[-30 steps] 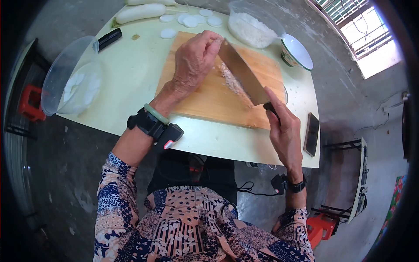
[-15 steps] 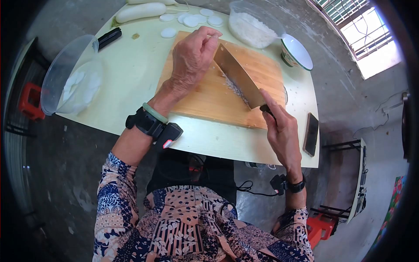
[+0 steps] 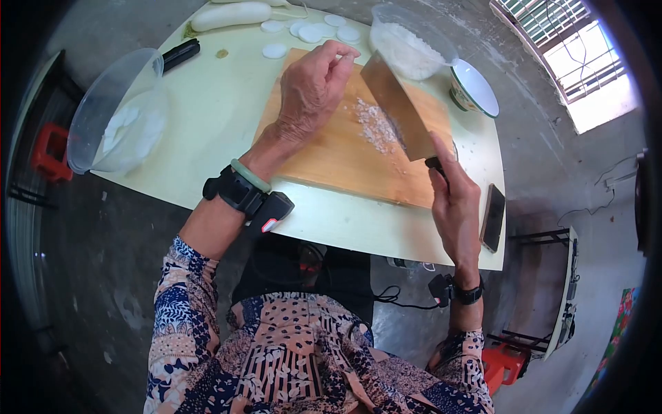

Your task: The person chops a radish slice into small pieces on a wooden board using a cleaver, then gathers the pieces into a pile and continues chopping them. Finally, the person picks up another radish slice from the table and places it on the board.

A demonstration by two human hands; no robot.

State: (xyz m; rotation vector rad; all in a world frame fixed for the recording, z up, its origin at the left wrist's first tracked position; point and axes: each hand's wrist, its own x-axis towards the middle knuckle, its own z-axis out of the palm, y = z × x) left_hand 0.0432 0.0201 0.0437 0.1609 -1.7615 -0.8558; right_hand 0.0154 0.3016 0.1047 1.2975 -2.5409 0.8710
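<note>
My right hand (image 3: 455, 200) grips the black handle of a wide cleaver (image 3: 398, 107), its blade slanting over the right part of the wooden cutting board (image 3: 331, 165). Beside the blade, a patch of small whitish chopped bits (image 3: 376, 127) lies on the board. My left hand (image 3: 314, 86) is closed above the board's left part, left of the chopped bits; its fingers are curled, and whatever they may hold is hidden.
Behind the board are white radish slices (image 3: 310, 33), a whole radish (image 3: 231, 16) and a clear bowl of white shreds (image 3: 407, 52). An enamel bowl (image 3: 474, 90) and a phone (image 3: 492, 217) lie right. A clear bowl (image 3: 114, 114) and a black object (image 3: 181, 55) lie left.
The cleaver has moved up and to the right with my right hand, uncovering more of the chopped bits. My left hand stays closed in nearly the same place.
</note>
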